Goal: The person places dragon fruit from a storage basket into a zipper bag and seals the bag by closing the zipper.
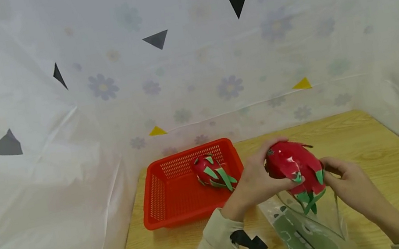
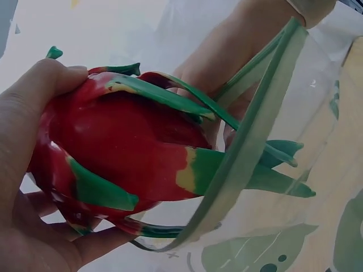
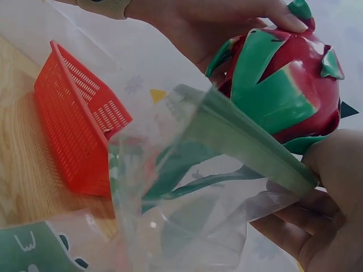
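My left hand [image 1: 253, 181] grips a red dragon fruit [image 1: 290, 159] with green-tipped scales, its thumb and fingers spread around the rounded end. The scaly end points down into the mouth of a clear plastic bag [image 2: 241, 153] with a green rim and a green printed pattern. My right hand [image 1: 357, 190] pinches the edge of that bag beside the fruit, thumb on one side and fingers on the other in the right wrist view. In the left wrist view the longest green scales reach past the rim, while the rounded body stays outside it.
A red plastic basket [image 1: 178, 199] stands on the wooden table [image 1: 379, 146] to the left, with a second dragon fruit [image 1: 207, 170] lying in it. A flat bag with a green print [image 3: 39, 249] lies near the basket. Pale flowered sheeting [image 1: 183, 78] surrounds the table at back and sides.
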### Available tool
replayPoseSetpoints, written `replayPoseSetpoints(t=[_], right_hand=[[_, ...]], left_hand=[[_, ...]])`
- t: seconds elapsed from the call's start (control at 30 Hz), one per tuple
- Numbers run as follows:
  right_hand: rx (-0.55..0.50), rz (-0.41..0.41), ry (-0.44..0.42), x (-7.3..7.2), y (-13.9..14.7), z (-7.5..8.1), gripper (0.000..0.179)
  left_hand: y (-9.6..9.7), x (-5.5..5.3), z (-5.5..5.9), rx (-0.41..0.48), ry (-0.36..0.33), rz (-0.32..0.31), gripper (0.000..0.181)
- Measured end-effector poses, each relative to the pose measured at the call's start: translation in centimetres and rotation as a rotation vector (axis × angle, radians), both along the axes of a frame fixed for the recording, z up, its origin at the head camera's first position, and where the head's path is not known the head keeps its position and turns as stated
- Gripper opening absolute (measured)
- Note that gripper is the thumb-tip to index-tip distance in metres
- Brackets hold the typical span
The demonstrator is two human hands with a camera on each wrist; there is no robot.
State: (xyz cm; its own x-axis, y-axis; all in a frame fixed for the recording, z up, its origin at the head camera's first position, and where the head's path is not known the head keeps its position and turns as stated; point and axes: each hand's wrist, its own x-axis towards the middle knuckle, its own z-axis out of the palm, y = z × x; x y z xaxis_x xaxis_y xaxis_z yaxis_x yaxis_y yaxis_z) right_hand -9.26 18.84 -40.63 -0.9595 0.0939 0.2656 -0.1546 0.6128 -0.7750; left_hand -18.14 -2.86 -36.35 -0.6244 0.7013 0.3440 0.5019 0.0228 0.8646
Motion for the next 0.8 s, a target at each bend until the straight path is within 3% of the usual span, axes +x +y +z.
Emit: replayPoseSetpoints(t=[0.17, 0.43, 0.67, 0.8], right_hand=[[-0.068, 0.035, -0.026, 0.2, 0.0, 0.0, 0.026], [-0.258, 0.063, -0.085, 0.2, 0.4, -0.1, 0.034], [-0.338, 0.084, -0.179, 0.1, 0.9, -0.5, 0.039], [-0.334, 0.115, -0.188, 0.1, 0.7, -0.5, 0.037]], left_hand=[[-0.1, 0.1, -0.3, -0.056, 0.081, -0.022, 0.079], [-0.4, 0.4, -1.0, -0.099, 0.095, -0.08, 0.079], [-0.7, 1.0, -1.2, -0.028, 0.062, -0.137, 0.084], [-1.0, 1.4, -1.2, 0.052, 0.076, -0.123, 0.086]])
